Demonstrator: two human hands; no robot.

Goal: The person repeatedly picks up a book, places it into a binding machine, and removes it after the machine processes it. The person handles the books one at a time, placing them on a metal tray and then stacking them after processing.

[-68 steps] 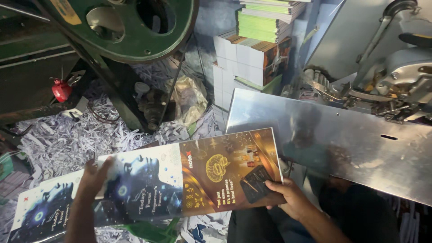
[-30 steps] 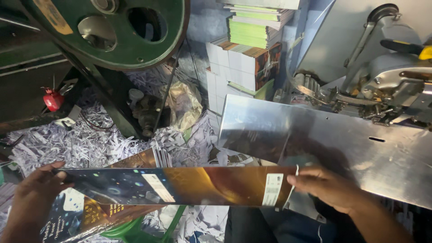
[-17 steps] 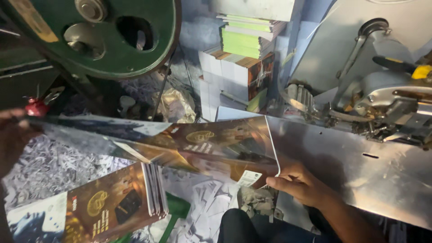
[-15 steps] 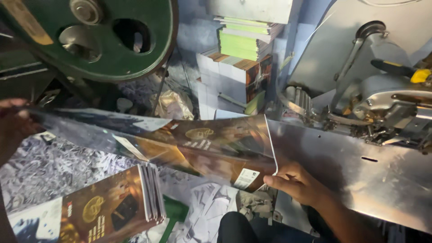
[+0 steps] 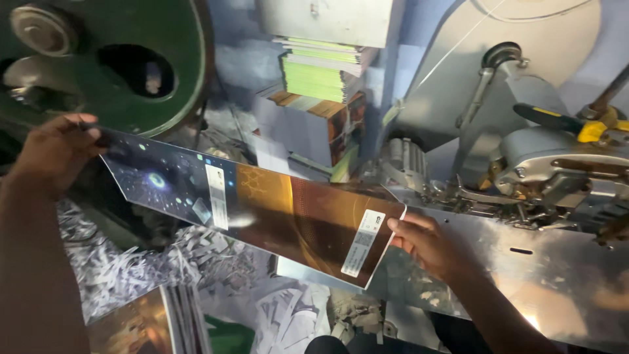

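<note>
I hold a long glossy printed sheet [image 5: 262, 206], dark blue at its left end and orange-brown at its right, stretched in the air between my hands. My left hand [image 5: 56, 147] grips its upper left end in front of a big green wheel [image 5: 105, 65]. My right hand [image 5: 429, 242] pinches its lower right end, just over the shiny metal table [image 5: 524, 275] of a stitching machine [image 5: 557, 170]. The sheet slopes down from left to right.
A stack of similar printed sheets [image 5: 154, 321] lies at the lower left on shredded paper trimmings [image 5: 144, 269]. Piles of green and white-and-orange books [image 5: 321, 98] stand behind. A yellow-handled tool [image 5: 563, 121] rests on the machine at the right.
The sheet has been turned over and lifted from the stack toward the metal table. My left hand rose to the green wheel; my right hand moved right along the table.
</note>
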